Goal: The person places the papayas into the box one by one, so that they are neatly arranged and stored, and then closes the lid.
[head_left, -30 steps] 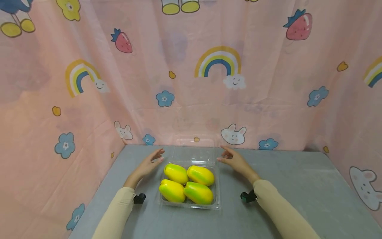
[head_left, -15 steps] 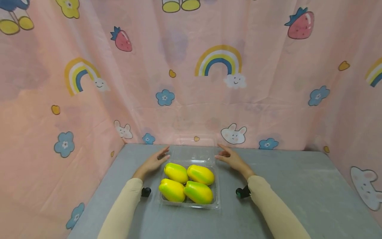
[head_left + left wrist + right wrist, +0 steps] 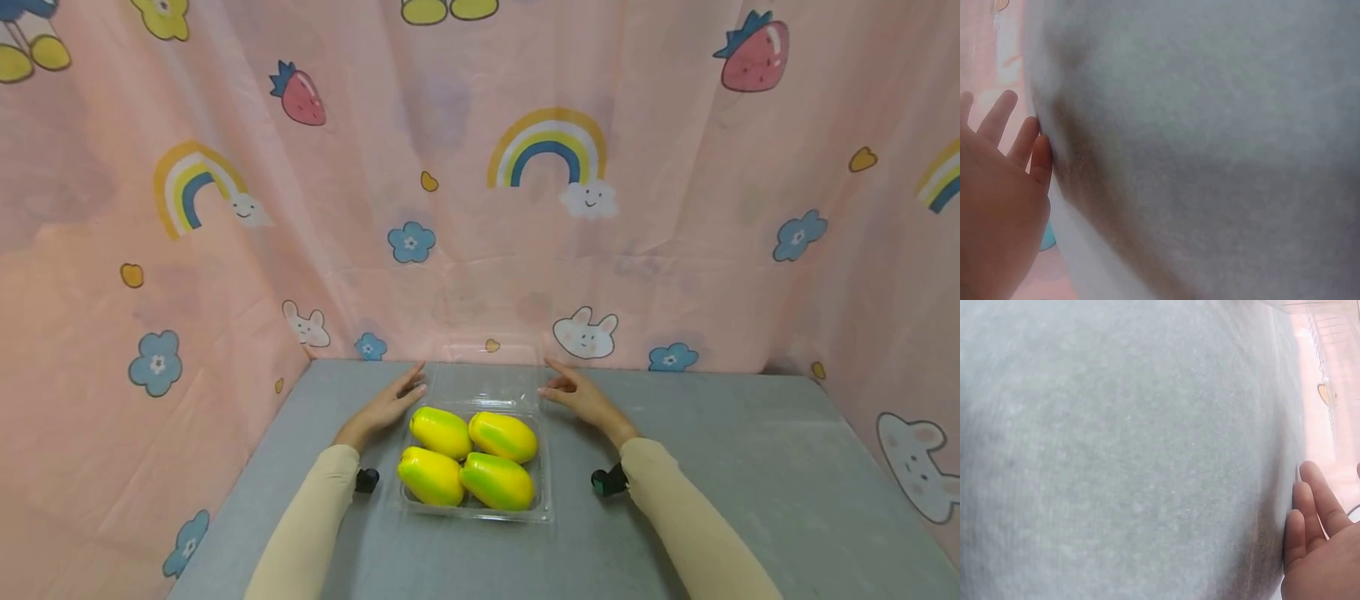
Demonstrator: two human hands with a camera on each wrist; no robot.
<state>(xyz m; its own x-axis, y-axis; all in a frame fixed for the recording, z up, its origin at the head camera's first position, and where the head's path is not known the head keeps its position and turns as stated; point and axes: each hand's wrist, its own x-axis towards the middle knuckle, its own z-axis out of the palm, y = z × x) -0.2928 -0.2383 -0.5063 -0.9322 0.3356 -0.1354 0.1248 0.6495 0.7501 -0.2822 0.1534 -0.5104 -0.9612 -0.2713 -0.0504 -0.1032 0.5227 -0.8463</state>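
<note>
A clear plastic clamshell box (image 3: 550,479) lies on the table with its lid (image 3: 483,385) raised behind it, against the curtain. Several glossy yellow-green fruits, papaya-like in shape, fill the base, among them a front right fruit (image 3: 498,482). My left hand (image 3: 386,406) is beside the lid's left edge, fingertips right at it, fingers extended. On the opposite side, my right hand (image 3: 585,400) has its fingertips right at the lid's right edge, fingers likewise extended. In the left wrist view the left hand (image 3: 1000,187) shows spread fingers; in the right wrist view the right hand (image 3: 1322,544) has loosely straight fingers.
The grey table (image 3: 720,483) ends at a pink printed curtain (image 3: 480,275), which also hangs along both sides. Black wrist cameras, a left one (image 3: 367,481) and a right one (image 3: 609,481), hang below the beige sleeves.
Both hands have moved inward to the lid's side edges, the left hand the more. The box and fruits stay put, and the head view has tilted slightly.
</note>
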